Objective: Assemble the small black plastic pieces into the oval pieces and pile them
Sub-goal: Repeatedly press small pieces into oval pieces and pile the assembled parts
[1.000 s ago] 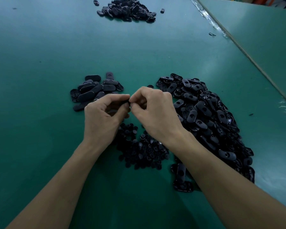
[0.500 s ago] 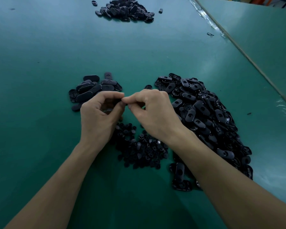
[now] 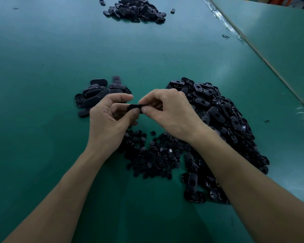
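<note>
1. Change since the earlier frame: the fingertips, then bunched together, have drawn slightly apart, and the oval (image 3: 134, 107) now shows as a dark bar between them. Both hands sit a little further from us over the table (image 3: 42, 67).
2. Location: we hold the oval in the air, above the near edge of the left pile (image 3: 98, 93) and beyond the small pieces (image 3: 154, 155).
3. Grip, left hand (image 3: 109, 121): fingers curled, thumb under the oval's left end and index finger arched above it. The oval is pinched, not enclosed.
4. Grip, right hand (image 3: 172, 113): thumb and index finger pinch the right end, with the other fingers folded into the palm.
5. We cannot tell whether a small piece is already seated in the oval, because the fingers cover that face.
6. Handling, as we judge it:
   - The oval looks light, rigid and glossy, so it can slip in a loose pinch.
   - We take it by the two ends and leave the centre hole free for the insert.
   - The small pieces look tiny and easy to drop, so we take one at a time with the fingertips.
   - We press straight in, since a tilted insert may jam.
7. Surroundings: the right heap (image 3: 223, 120) of ovals with open holes lies under and beyond the right forearm. The left pile is much smaller. A far pile (image 3: 135, 9) lies well apart at the top of the table.
</note>
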Demonstrator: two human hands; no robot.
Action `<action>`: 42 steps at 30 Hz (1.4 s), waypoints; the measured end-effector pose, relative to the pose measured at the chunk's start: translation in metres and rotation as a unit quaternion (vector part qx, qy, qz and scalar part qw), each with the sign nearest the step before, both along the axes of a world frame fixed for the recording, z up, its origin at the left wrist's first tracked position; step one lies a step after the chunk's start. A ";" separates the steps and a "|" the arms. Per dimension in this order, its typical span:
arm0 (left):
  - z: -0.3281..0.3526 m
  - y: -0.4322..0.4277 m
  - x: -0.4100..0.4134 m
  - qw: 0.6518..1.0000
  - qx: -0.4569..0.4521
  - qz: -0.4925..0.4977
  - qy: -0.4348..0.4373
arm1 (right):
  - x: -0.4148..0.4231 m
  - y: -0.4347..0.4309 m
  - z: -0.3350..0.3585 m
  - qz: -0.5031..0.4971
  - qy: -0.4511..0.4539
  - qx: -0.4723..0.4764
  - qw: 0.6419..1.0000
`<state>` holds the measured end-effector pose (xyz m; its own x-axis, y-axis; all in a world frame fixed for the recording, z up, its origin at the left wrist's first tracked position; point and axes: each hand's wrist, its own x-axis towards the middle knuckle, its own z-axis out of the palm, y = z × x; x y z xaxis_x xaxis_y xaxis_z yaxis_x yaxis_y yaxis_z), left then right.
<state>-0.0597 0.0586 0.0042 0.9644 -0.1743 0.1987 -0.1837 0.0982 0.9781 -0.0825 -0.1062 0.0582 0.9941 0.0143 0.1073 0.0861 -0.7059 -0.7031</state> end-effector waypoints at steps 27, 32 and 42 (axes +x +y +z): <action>0.002 -0.003 -0.006 0.991 0.076 0.075 -0.081 | -0.001 0.007 0.012 0.010 0.019 -0.037 0.999; 0.001 0.002 0.001 0.969 0.127 0.178 -0.115 | 0.000 0.009 0.000 0.015 0.072 -0.204 0.976; -0.003 0.020 0.014 0.921 0.307 0.232 -0.067 | -0.005 0.010 -0.012 0.036 0.100 -0.307 0.946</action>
